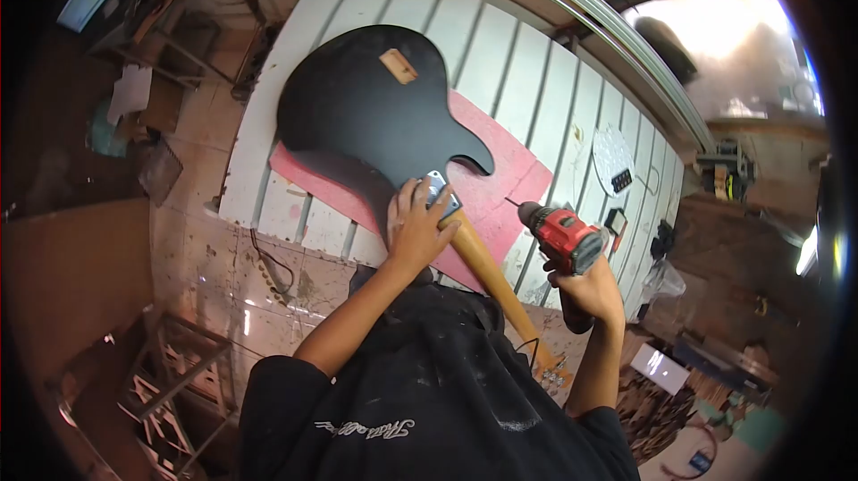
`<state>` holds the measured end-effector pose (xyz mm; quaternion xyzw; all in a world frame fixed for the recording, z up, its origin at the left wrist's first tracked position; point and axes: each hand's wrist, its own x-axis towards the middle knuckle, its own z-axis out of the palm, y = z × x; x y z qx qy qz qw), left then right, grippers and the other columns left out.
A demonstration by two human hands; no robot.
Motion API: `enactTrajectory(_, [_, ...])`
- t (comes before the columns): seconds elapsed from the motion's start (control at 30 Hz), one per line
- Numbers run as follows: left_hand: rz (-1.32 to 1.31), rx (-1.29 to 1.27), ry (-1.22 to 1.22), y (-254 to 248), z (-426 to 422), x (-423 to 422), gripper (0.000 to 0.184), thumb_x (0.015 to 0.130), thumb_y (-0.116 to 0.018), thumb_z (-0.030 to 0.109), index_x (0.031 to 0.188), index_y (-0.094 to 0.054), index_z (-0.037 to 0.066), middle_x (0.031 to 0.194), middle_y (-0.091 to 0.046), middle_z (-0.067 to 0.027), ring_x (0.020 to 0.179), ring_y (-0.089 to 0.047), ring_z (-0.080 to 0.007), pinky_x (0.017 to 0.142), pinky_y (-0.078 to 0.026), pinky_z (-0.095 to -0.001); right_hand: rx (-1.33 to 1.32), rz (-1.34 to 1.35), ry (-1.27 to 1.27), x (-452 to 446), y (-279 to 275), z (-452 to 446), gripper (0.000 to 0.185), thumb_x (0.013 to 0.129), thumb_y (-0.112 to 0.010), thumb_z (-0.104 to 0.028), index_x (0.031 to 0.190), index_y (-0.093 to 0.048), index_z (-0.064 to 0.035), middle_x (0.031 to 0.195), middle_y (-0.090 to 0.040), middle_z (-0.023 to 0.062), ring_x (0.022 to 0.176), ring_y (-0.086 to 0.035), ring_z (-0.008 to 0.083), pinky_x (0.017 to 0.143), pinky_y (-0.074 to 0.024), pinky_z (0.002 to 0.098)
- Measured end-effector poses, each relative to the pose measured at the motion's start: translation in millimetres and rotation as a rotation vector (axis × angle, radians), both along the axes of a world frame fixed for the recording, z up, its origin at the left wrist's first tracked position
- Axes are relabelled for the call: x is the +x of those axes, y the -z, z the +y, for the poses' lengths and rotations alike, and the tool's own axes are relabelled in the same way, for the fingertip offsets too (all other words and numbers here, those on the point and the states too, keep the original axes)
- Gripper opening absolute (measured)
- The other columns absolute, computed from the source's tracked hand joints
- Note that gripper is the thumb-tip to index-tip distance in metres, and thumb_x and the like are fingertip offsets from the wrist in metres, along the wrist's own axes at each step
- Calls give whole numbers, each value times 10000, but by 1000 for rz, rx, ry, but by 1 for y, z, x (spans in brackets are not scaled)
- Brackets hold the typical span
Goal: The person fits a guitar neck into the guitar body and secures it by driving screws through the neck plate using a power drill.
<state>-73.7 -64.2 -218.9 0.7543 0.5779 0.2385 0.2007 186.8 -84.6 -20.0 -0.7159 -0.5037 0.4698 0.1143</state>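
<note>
A black electric guitar (357, 105) lies face down, its wooden neck (487, 266) running back toward my body. At the neck joint sits a metal neck plate (435, 181). My left hand (416, 226) holds this plate against the body, fingers spread over it and the thumb by the neck. To the right, my right hand (588, 289) grips a red and black cordless drill (565, 238). The thin bit points up and left, apart from the guitar. A rectangular cavity (399, 66) shows bare wood in the body.
Under the guitar, a pink sheet (500, 159) covers part of the white slatted table (545, 79). A clear plastic bag (613, 155) with a small black piece lies on the right side. Metal frames (183, 365) stand on the floor at left.
</note>
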Motion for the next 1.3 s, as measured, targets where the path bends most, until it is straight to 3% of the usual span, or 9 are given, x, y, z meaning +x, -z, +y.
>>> enactTrajectory(0.17, [154,28,-26,11,-7,14,635,799,-782,338,1377,-639,118,1480,-482,-201,1404,-381,-422,1150,-314,-578,59,106,364,61,-1,-77,413,772,-675,7,1184,-656,-3,929,-727,61,849,-686,146,747,-551,324])
enactTrajectory(0.23, [126,69,-27,-1,-4,38,559,802,-786,310,1314,-676,113,1438,-516,-175,1380,-417,-380,1130,-331,-580,33,112,516,86,2,-111,434,749,-643,21,1181,-617,6,955,-694,90,799,-677,166,700,-567,322])
enactTrajectory(0.33, [-96,53,140,-12,-2,97,358,841,-757,255,1170,-725,120,1224,-640,-79,1226,-544,-291,1027,-416,-511,111,160,671,118,14,-163,410,776,-637,11,1185,-613,14,946,-689,89,769,-676,171,683,-566,314])
enactTrajectory(0.47, [-271,-63,485,-1,-7,200,196,858,-741,198,1026,-755,98,969,-689,-109,1003,-633,-333,900,-494,-450,221,209,874,138,28,-218,391,780,-624,-10,1170,-644,16,950,-715,82,746,-659,143,685,-536,313])
enactTrajectory(0.53, [-208,-69,555,10,-8,244,161,862,-728,184,1002,-761,109,957,-684,-100,991,-634,-328,881,-505,-450,248,231,919,146,30,-238,389,783,-621,-10,1170,-642,21,957,-712,83,746,-662,147,685,-536,312])
enactTrajectory(0.6, [-146,-72,619,28,-6,272,131,866,-716,169,977,-766,120,945,-680,-91,978,-635,-322,862,-515,-450,154,289,931,152,32,-254,378,815,-606,32,1193,-611,28,1040,-666,97,899,-686,181,711,-586,327])
enactTrajectory(0.77, [215,14,833,42,-4,298,156,865,-629,107,865,-781,146,951,-680,-69,992,-661,-270,853,-538,-441,212,313,994,154,45,-279,359,818,-603,28,1177,-612,31,1010,-675,99,835,-681,173,704,-574,321])
enactTrajectory(0.9, [270,118,904,45,-3,303,150,861,-612,135,820,-754,110,939,-676,-79,969,-646,-291,854,-511,-451,173,372,999,158,54,-289,362,826,-609,21,1188,-613,28,993,-688,97,785,-676,168,702,-567,314])
enactTrajectory(1.3, [346,13,791,41,-14,317,140,866,-620,76,903,-753,100,1080,-678,-128,1064,-651,-302,839,-521,-455,214,434,1067,155,58,-272,297,824,-636,15,1118,-664,37,930,-704,91,757,-678,159,703,-555,313])
